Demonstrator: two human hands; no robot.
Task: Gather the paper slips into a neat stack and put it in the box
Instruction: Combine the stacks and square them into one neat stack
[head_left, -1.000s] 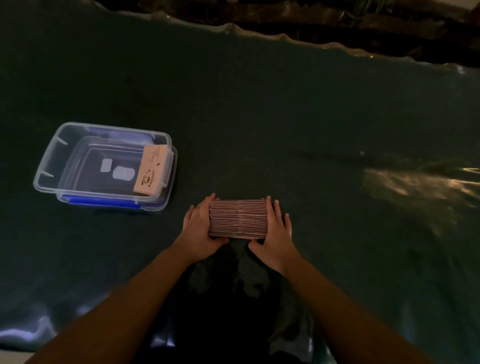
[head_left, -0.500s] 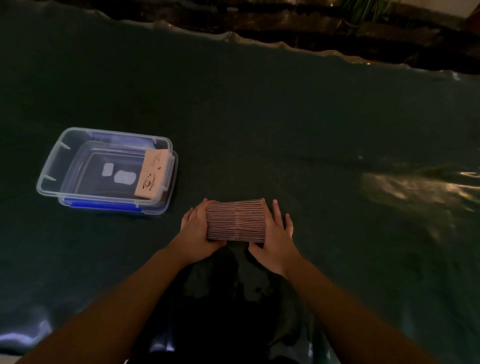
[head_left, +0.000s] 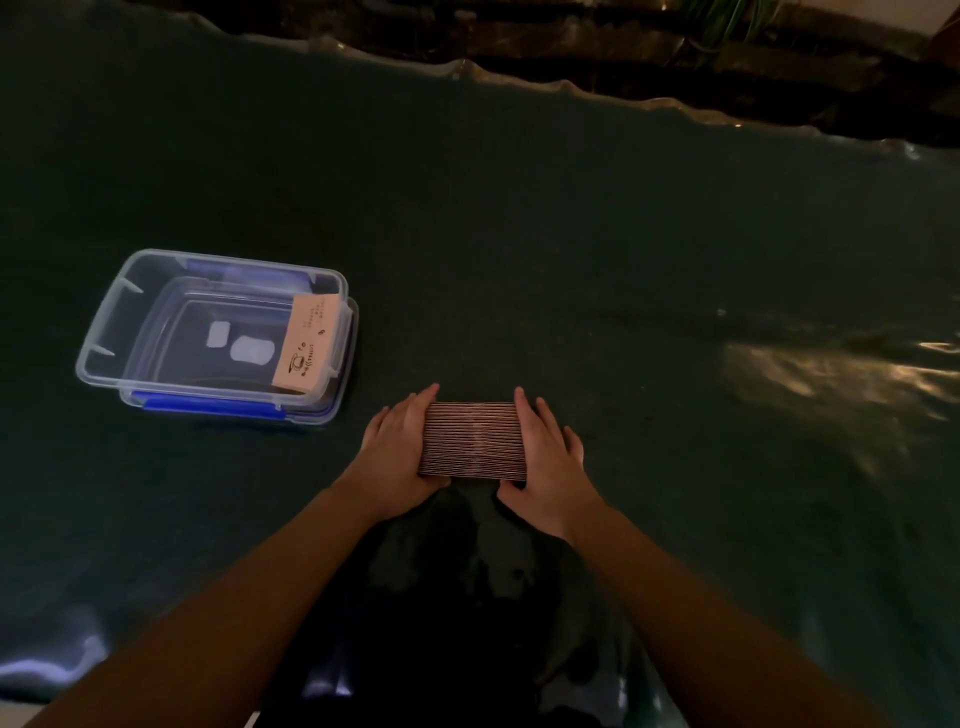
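Note:
A thick stack of brown paper slips (head_left: 472, 439) stands on edge on the dark green table cover, squeezed between my two hands. My left hand (head_left: 397, 449) presses flat on its left end and my right hand (head_left: 543, 457) on its right end. A clear plastic box (head_left: 104, 332) with blue clips stands to the left. A smaller bundle of printed brown slips (head_left: 306, 345) leans against the box's right inner wall.
The green table cover (head_left: 519, 234) stretches far back and to the right, with a shiny glare patch (head_left: 831, 374) at the right. Its wavy far edge (head_left: 467, 67) borders dark ground. My dark lap lies below the hands.
The hands have pushed the stack's ends closer, so it looks squarer and more even. The view shifted slightly; the box and stack stay where they were.

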